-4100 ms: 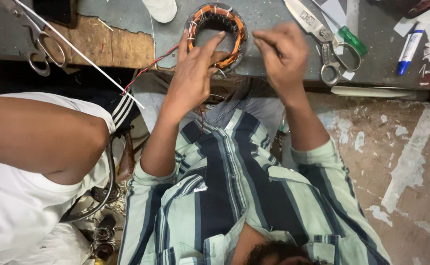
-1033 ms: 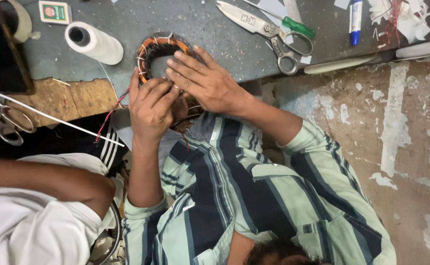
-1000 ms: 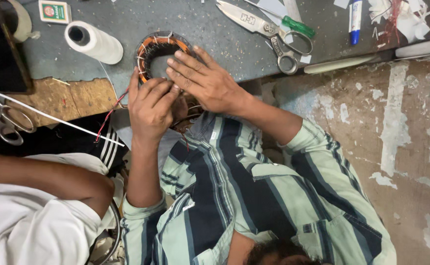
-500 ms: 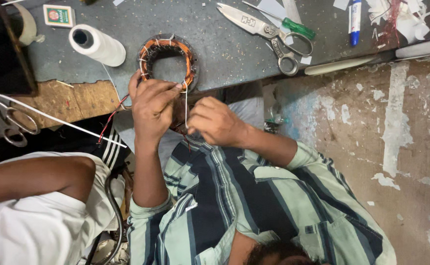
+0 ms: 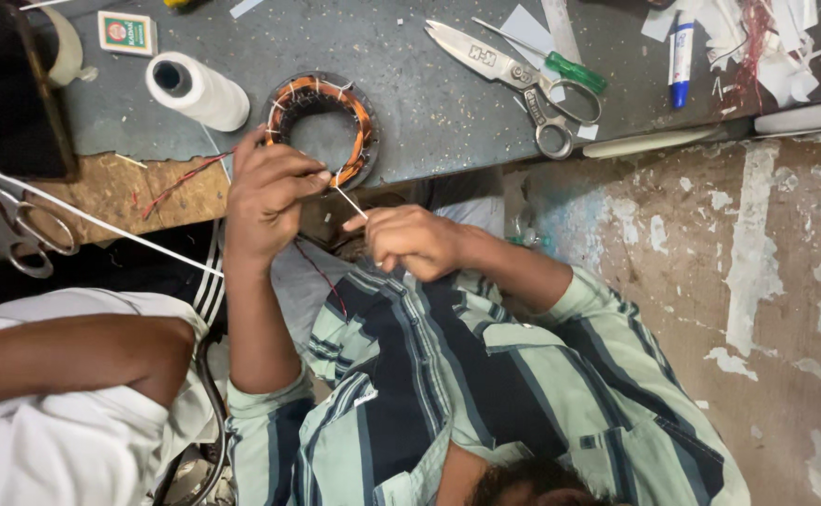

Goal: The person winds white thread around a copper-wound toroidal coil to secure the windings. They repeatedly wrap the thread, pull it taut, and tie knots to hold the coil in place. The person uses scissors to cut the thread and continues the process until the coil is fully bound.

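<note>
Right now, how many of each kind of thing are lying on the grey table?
Scissors: 2, a big pair and a pair at the left edge
Thread spool: 1
Copper coil ring: 1
Blue pen: 1
Green-handled screwdriver: 1
Small box: 1
Total: 7

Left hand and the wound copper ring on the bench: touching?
Touching. The head view shows the left hand with fingertips resting on the near rim of the wound copper ring, no gap visible between them.
</note>
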